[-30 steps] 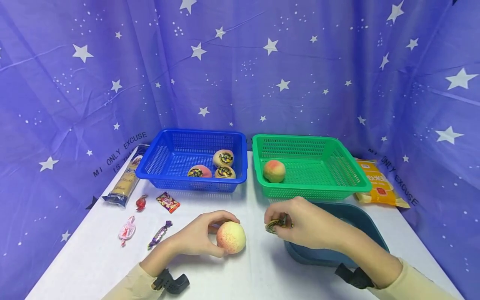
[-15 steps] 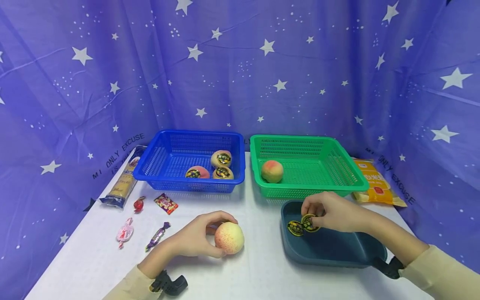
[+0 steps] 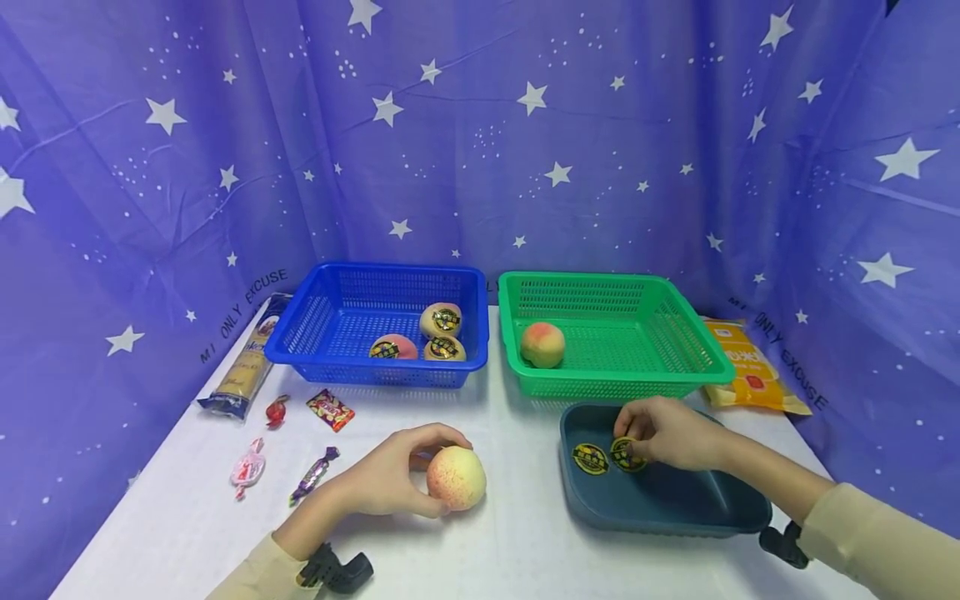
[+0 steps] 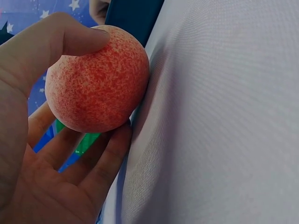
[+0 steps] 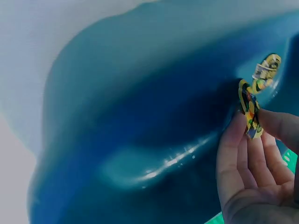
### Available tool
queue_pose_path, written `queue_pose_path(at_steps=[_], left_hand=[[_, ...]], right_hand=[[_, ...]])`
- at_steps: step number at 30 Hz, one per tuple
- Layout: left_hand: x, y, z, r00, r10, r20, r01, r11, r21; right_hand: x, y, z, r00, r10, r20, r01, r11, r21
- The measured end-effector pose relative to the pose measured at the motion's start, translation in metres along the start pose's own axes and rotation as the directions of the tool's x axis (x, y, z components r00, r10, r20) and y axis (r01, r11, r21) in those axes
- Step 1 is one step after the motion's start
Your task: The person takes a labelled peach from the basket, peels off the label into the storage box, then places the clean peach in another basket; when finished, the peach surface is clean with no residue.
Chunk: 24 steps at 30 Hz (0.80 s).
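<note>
My left hand (image 3: 408, 471) holds a yellow-and-red peach (image 3: 457, 478) low over the white table, thumb on one side and fingers on the other. In the left wrist view, the peach's red side (image 4: 100, 84) faces the camera. Inside the dark teal bin (image 3: 675, 527), my right hand (image 3: 671, 433) pinches a round black-and-gold sticker (image 3: 627, 455) between thumb and forefinger. Beside it in the bin is a second, similar sticker (image 3: 590, 459). The right wrist view shows the pinched sticker (image 5: 251, 109) edge-on, close to the other sticker (image 5: 266, 72).
Behind stand a blue basket (image 3: 375, 375) with three stickered peaches and a green basket (image 3: 615, 385) with one plain peach (image 3: 542, 345). Several wrapped candies, among them a purple one (image 3: 313, 475), lie at left. A long packet (image 3: 247, 367) and an orange bag (image 3: 753, 367) flank the baskets.
My right hand has moved right and down from the table's middle into the teal bin with its sticker. The left hand keeps hold of the peach in the same place.
</note>
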<state>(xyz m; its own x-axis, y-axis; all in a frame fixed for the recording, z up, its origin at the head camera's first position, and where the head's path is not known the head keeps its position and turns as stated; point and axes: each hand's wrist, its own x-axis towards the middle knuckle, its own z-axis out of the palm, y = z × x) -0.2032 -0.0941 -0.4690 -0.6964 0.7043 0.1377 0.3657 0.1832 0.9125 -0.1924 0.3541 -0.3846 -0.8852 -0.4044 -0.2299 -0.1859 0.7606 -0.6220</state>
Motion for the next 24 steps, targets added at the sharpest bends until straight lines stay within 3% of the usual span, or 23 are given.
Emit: queue_pose_path(at_steps=[15, 21, 24], left_hand=[[-0.001, 0.001, -0.002, 1.0, -0.028, -0.009, 0.028, 0.999, -0.026], [0.002, 0.008, -0.002, 1.0, -0.017, 0.01, 0.017, 1.0, 0.021], [0.004, 0.014, -0.001, 1.0, -0.001, 0.03, 0.0, 0.999, 0.041]], right_hand=[[-0.002, -0.014, 0.004, 0.998, 0.032, -0.051, -0.043, 0.968, -0.249], [-0.016, -0.027, -0.022, 0.997, -0.066, -0.046, 0.058, 0.983, -0.173], [-0.023, -0.03, -0.043, 0.988, -0.108, -0.11, 0.09, 0.984, -0.157]])
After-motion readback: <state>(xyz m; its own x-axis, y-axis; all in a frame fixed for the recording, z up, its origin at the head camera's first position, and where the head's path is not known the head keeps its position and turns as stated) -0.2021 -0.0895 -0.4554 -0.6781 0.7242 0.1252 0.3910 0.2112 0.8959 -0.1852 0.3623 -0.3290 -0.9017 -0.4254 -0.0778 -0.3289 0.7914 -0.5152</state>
